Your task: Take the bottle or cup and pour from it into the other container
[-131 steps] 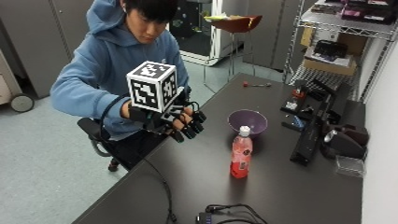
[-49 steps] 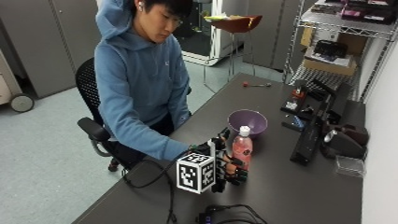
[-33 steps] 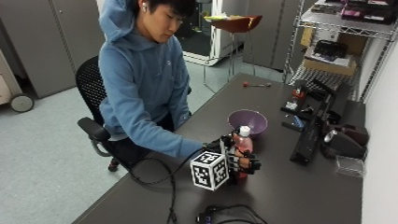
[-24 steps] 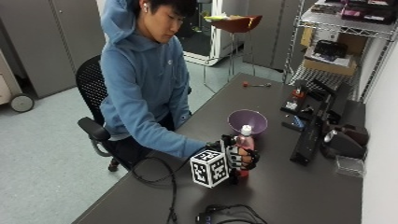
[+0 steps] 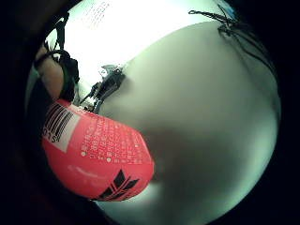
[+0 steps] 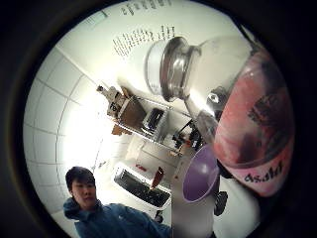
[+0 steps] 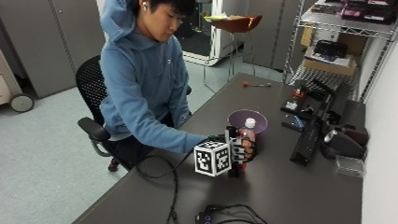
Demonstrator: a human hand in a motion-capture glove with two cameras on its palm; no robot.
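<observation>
— Black-gloved fingers (image 7: pixel 247 150) are curled around the pink bottle (image 7: pixel 246 140). The right hand (image 7: pixel 239 150) holds it at the middle of the body, over the label. The white cap (image 7: pixel 250 122) stands above the fingers.

— Where is the bottle now?

— It is upright, at the dark table (image 7: pixel 267 186) or only just above it; I cannot tell if the base still touches. The purple bowl (image 7: pixel 247 120) stands just behind it.

— How do you think it will handle?

— I think it is plastic, stiff enough but smooth, so it may slip a little inside the glove. In the thumb-side view the pink liquid (image 6: pixel 252 124) seems to fill most of the body, and only the neck is clear. So I judge it rather heavy, with the weight low.

— Is the middle a good place to hold?

— Yes, I think so. It leaves the neck free for tilting to the bowl. But the cap looks still on, so it should come off first.
</observation>
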